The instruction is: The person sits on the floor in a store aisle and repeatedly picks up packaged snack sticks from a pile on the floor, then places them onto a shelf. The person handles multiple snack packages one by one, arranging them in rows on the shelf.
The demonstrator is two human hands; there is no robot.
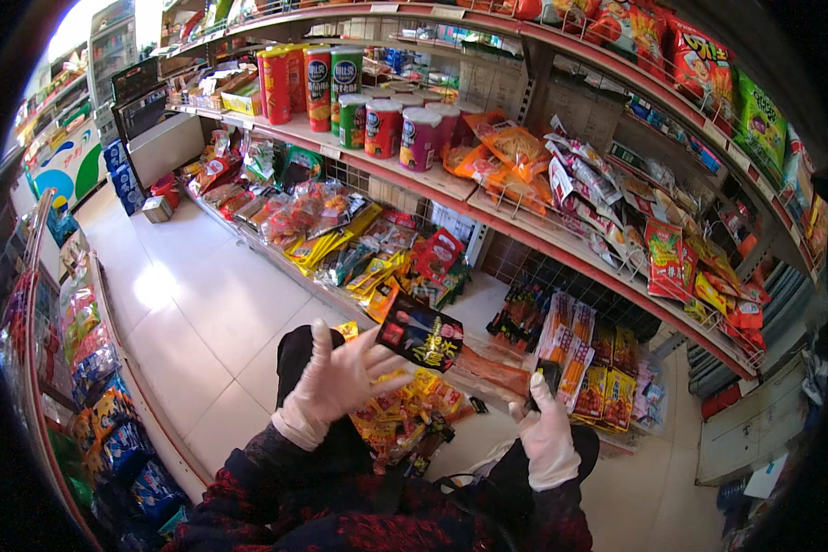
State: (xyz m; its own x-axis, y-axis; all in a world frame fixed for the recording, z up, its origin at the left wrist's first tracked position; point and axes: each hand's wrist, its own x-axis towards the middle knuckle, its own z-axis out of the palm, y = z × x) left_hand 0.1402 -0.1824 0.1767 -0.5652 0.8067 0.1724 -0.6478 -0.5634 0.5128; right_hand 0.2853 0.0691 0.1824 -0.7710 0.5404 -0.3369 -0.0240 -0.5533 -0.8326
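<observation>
A clear snack packet [493, 364] with a black printed header [421, 334] is held up in front of me, and reddish-brown strips show through its plastic. My right hand [548, 445], in a white glove, pinches the packet's dark right end between thumb and fingers. At the header end is my gloved left hand [338, 390], palm up, thumb raised and fingers spread. Its fingertips reach the packet's lower edge; whether they touch it I cannot tell. Below lies a pile of yellow and red snack packets [410, 414] on the floor between my knees.
Small packets fill the bottom shelf [331, 224]. At right on that level lie sausage packs [569, 345] and yellow packets [607, 393]. Chip canisters [383, 127] and orange bags [510, 155] occupy the shelf above. A low rack of bags [100, 366] borders the tiled aisle [200, 324] at left.
</observation>
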